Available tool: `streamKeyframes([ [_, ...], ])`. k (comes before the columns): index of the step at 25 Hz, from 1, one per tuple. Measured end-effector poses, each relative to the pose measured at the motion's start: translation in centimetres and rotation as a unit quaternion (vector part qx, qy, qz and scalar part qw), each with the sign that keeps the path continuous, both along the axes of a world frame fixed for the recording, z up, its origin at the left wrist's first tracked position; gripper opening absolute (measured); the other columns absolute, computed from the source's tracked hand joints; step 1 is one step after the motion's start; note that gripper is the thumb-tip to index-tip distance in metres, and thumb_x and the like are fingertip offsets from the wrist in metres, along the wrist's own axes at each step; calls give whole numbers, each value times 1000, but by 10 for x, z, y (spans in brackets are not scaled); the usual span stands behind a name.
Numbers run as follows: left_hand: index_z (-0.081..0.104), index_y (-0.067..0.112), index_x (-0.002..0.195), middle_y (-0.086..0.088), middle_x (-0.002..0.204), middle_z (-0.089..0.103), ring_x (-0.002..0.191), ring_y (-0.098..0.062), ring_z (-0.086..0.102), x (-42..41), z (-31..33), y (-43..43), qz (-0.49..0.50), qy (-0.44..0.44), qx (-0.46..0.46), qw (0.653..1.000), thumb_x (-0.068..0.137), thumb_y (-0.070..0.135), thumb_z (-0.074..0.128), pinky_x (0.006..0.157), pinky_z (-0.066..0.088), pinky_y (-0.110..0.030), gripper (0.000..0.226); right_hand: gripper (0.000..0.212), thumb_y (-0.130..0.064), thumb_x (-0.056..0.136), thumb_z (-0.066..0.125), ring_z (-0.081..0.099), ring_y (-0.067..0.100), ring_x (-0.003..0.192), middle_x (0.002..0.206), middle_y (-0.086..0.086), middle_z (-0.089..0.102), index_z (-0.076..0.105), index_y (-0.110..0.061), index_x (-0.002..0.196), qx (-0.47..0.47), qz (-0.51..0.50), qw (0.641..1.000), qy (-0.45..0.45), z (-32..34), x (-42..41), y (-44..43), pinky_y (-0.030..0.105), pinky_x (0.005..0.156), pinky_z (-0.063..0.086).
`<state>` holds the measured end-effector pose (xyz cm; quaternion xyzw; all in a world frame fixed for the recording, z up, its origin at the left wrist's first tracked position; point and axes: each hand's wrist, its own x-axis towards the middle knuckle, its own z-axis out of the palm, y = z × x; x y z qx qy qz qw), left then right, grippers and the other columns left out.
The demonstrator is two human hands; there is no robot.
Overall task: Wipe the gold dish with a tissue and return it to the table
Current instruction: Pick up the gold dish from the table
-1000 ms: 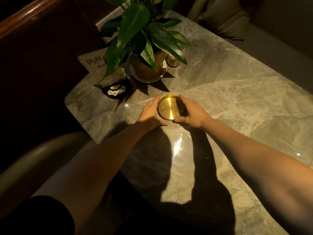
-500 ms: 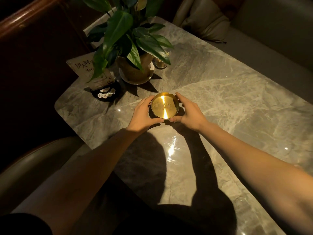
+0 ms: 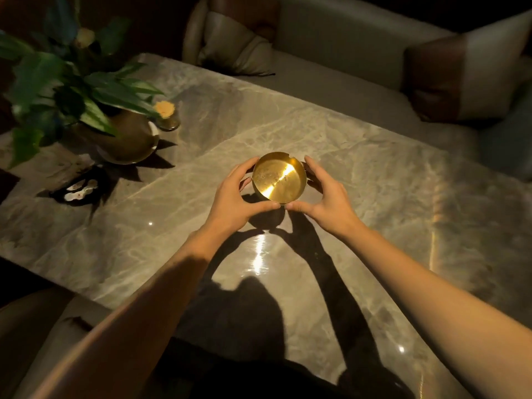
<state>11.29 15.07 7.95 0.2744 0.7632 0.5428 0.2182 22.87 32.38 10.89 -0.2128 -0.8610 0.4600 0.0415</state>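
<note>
A round gold dish (image 3: 278,177) with small notches in its rim is held a little above the grey marble table (image 3: 374,203), its open side tilted toward me. Specks of dirt show on its shiny bottom. My left hand (image 3: 234,197) grips its left side, thumb under the near rim. My right hand (image 3: 324,194) grips its right side, thumb meeting the left one at the near edge. The dish's shadow falls on the table just below it. No tissue is in view.
A potted plant (image 3: 86,105) in a round brown pot stands at the left, with a small glass (image 3: 167,116) beside it and a dark coaster-like object (image 3: 80,187) in front. A sofa with cushions (image 3: 236,44) runs along the table's far side.
Both hands have lifted the gold dish off the table and tilted it toward me. My view has swung right, so the plant now sits farther left.
</note>
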Motion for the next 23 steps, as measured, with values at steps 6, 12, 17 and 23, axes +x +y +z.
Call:
streamKeyframes([
  [6,45,24,144,7,143,53,130,-5,51,74,22,77,-70,8,23,997,61,28,92,107,42,-19,96,103,-27,67,87,42,9,135,152,2,41,27,-18,150,-14,-84,996,39,25,102,55,31,114,37],
  [12,46,20,144,7,141,55,130,-3,51,176,42,156,-132,12,43,990,63,22,91,108,42,-16,93,101,-24,67,87,45,10,134,151,-2,42,29,-21,149,-34,-93,993,61,35,219,131,36,114,39],
  [17,47,18,143,15,135,56,127,5,52,278,38,214,-112,-27,33,993,60,13,92,106,42,-13,94,98,-10,65,87,50,9,129,142,-4,50,34,-20,147,-65,-49,996,40,27,316,205,32,110,43],
  [23,44,15,144,18,136,54,131,3,51,358,46,259,-113,-64,26,991,57,12,91,108,40,-13,99,100,-15,58,90,50,-1,118,132,-10,49,39,-16,144,-74,-86,992,56,34,389,251,21,100,45],
])
